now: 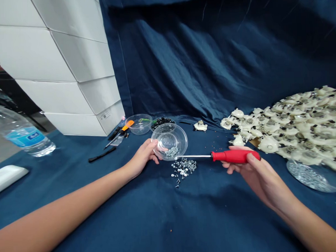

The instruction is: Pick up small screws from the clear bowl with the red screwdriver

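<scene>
My left hand (145, 155) grips the rim of a clear plastic bowl (180, 134), which is tilted toward me. Small silver screws lie inside it near its lower edge. In my right hand (249, 171) is a screwdriver (232, 156) with a red handle, held level and pointing left. Its thin shaft reaches the bowl's lower right edge, and what looks like a screw sits at the tip. Just below, a loose pile of silver screws (186, 166) is spread on the blue cloth (171, 210).
Many cream plastic parts (303, 128) are heaped at the right, beside a bag of screws (309, 176). One cream part (200, 126) lies apart. Behind the bowl are a black-filled dish (162, 122), a clear dish (140, 130) and an orange-handled screwdriver (126, 125). White boxes (81, 94) and a water bottle (25, 134) stand left.
</scene>
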`<state>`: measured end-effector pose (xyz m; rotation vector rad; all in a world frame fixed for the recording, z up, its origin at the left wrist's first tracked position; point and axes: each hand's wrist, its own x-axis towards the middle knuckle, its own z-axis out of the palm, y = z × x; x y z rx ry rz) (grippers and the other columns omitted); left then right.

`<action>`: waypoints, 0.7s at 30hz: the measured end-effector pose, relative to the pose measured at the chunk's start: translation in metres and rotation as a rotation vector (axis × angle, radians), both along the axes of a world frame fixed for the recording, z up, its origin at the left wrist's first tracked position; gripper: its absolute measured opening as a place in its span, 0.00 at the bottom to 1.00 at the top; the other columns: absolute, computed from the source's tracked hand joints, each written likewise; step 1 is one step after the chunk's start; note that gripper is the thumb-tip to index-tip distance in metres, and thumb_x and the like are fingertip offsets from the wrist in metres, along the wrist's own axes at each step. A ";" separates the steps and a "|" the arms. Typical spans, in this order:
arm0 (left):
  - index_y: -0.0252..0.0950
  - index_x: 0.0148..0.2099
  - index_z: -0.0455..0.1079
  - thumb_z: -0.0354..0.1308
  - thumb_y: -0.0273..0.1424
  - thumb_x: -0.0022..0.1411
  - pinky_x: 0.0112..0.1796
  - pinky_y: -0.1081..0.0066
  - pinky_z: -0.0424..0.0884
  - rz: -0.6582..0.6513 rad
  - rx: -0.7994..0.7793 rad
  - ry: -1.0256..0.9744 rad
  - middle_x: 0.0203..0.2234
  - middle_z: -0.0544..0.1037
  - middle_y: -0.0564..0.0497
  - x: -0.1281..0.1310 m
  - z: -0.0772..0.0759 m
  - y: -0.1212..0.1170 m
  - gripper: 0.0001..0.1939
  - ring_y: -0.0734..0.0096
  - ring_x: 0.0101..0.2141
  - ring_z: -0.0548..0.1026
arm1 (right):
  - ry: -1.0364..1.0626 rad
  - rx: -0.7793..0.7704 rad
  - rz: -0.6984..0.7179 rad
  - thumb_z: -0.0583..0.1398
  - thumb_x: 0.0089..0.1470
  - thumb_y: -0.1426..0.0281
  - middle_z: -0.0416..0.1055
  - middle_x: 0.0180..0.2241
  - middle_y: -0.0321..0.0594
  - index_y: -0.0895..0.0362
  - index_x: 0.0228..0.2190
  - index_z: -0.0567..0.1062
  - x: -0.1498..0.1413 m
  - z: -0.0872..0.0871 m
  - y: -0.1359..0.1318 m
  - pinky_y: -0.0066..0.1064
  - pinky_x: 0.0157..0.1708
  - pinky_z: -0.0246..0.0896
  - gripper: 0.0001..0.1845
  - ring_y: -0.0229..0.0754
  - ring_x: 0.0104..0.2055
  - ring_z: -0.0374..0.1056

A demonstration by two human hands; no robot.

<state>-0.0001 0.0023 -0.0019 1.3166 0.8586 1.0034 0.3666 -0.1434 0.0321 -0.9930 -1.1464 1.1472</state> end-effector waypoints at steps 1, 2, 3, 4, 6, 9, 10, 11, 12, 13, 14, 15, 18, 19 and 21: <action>0.36 0.50 0.67 0.63 0.57 0.70 0.27 0.70 0.79 -0.014 0.011 0.027 0.40 0.86 0.41 0.000 0.000 0.000 0.28 0.64 0.31 0.83 | -0.008 0.009 -0.013 0.60 0.74 0.54 0.86 0.46 0.48 0.50 0.58 0.80 0.001 -0.002 0.000 0.41 0.45 0.76 0.21 0.53 0.46 0.80; 0.36 0.50 0.66 0.63 0.57 0.70 0.27 0.70 0.79 -0.030 0.022 0.051 0.42 0.86 0.39 0.000 0.000 -0.001 0.28 0.64 0.31 0.83 | -0.033 0.015 -0.034 0.61 0.73 0.54 0.86 0.48 0.47 0.50 0.59 0.80 0.001 -0.004 0.000 0.40 0.46 0.76 0.21 0.52 0.46 0.80; 0.36 0.50 0.66 0.62 0.58 0.70 0.28 0.70 0.79 -0.043 0.030 0.069 0.43 0.87 0.38 0.000 0.001 -0.001 0.29 0.64 0.31 0.83 | -0.078 0.019 -0.071 0.63 0.72 0.54 0.85 0.48 0.46 0.49 0.59 0.80 0.003 -0.008 0.001 0.39 0.48 0.76 0.20 0.51 0.45 0.80; 0.36 0.51 0.66 0.62 0.58 0.70 0.28 0.70 0.78 -0.051 0.036 0.080 0.44 0.87 0.38 0.000 0.001 -0.001 0.29 0.64 0.31 0.83 | -0.137 0.029 -0.115 0.66 0.70 0.56 0.85 0.48 0.44 0.48 0.58 0.80 0.004 -0.011 0.001 0.38 0.49 0.75 0.20 0.49 0.44 0.80; 0.36 0.51 0.65 0.61 0.58 0.71 0.28 0.70 0.78 -0.057 0.039 0.086 0.45 0.87 0.38 0.000 0.002 -0.002 0.29 0.64 0.31 0.83 | -0.187 0.059 -0.160 0.68 0.68 0.56 0.84 0.50 0.43 0.48 0.59 0.80 0.007 -0.016 0.002 0.37 0.50 0.74 0.22 0.49 0.45 0.80; 0.37 0.52 0.65 0.61 0.58 0.72 0.29 0.70 0.78 -0.057 0.032 0.084 0.45 0.87 0.39 0.000 0.002 -0.002 0.28 0.65 0.31 0.83 | -0.160 0.113 -0.179 0.67 0.69 0.57 0.84 0.51 0.43 0.48 0.60 0.80 0.011 -0.017 0.003 0.36 0.51 0.74 0.21 0.50 0.48 0.80; 0.37 0.52 0.65 0.61 0.58 0.71 0.28 0.70 0.78 -0.058 0.030 0.082 0.45 0.87 0.39 0.000 0.002 -0.002 0.28 0.65 0.31 0.83 | -0.140 0.122 -0.172 0.66 0.70 0.57 0.84 0.51 0.43 0.47 0.60 0.80 0.012 -0.016 0.003 0.36 0.50 0.74 0.21 0.51 0.48 0.80; 0.37 0.51 0.65 0.61 0.58 0.71 0.28 0.70 0.78 -0.057 0.027 0.079 0.44 0.87 0.39 0.001 0.002 -0.002 0.29 0.65 0.31 0.83 | -0.119 0.125 -0.156 0.66 0.71 0.57 0.84 0.50 0.43 0.47 0.60 0.80 0.012 -0.014 0.003 0.36 0.49 0.75 0.20 0.51 0.48 0.80; 0.37 0.51 0.65 0.61 0.58 0.71 0.28 0.70 0.78 -0.054 0.024 0.075 0.44 0.87 0.39 0.001 0.002 -0.002 0.29 0.65 0.31 0.83 | -0.101 0.123 -0.129 0.65 0.71 0.57 0.84 0.49 0.43 0.47 0.60 0.80 0.012 -0.013 0.002 0.37 0.48 0.75 0.20 0.51 0.48 0.80; 0.36 0.51 0.65 0.61 0.58 0.71 0.28 0.70 0.78 -0.049 0.021 0.067 0.44 0.87 0.39 0.001 0.002 -0.002 0.29 0.65 0.31 0.83 | -0.093 0.120 -0.099 0.63 0.72 0.56 0.85 0.47 0.44 0.47 0.59 0.81 0.011 -0.011 0.001 0.37 0.47 0.76 0.20 0.52 0.46 0.79; 0.36 0.51 0.65 0.61 0.58 0.71 0.28 0.70 0.78 -0.040 0.017 0.058 0.44 0.87 0.39 0.001 0.001 -0.001 0.29 0.65 0.31 0.83 | -0.106 0.114 -0.077 0.63 0.72 0.55 0.85 0.45 0.44 0.48 0.58 0.81 0.009 -0.009 0.000 0.38 0.46 0.76 0.20 0.52 0.45 0.79; 0.36 0.50 0.65 0.61 0.58 0.70 0.28 0.70 0.78 -0.031 0.012 0.046 0.43 0.87 0.39 0.001 0.001 -0.001 0.29 0.65 0.31 0.82 | -0.140 0.105 -0.067 0.63 0.71 0.54 0.85 0.44 0.44 0.48 0.57 0.82 0.007 -0.008 -0.001 0.38 0.46 0.75 0.20 0.51 0.43 0.79; 0.36 0.50 0.65 0.62 0.58 0.70 0.28 0.70 0.79 -0.009 0.005 0.012 0.42 0.86 0.39 0.000 0.000 -0.001 0.29 0.65 0.31 0.82 | -0.287 0.041 -0.084 0.67 0.68 0.52 0.84 0.45 0.43 0.49 0.55 0.83 -0.003 -0.006 -0.004 0.37 0.47 0.74 0.21 0.49 0.41 0.78; 0.36 0.51 0.65 0.63 0.58 0.70 0.28 0.70 0.79 -0.006 0.003 0.006 0.42 0.86 0.39 0.000 0.000 0.000 0.29 0.65 0.31 0.82 | -0.321 0.013 -0.083 0.68 0.67 0.52 0.84 0.46 0.42 0.48 0.56 0.83 -0.006 -0.006 -0.004 0.36 0.47 0.74 0.22 0.49 0.42 0.78; 0.37 0.51 0.65 0.62 0.58 0.70 0.28 0.70 0.79 -0.006 0.002 0.004 0.42 0.87 0.39 0.000 -0.001 0.000 0.29 0.65 0.31 0.82 | -0.354 -0.025 -0.064 0.69 0.66 0.52 0.84 0.49 0.41 0.47 0.57 0.82 -0.013 -0.007 -0.004 0.36 0.49 0.75 0.22 0.48 0.42 0.79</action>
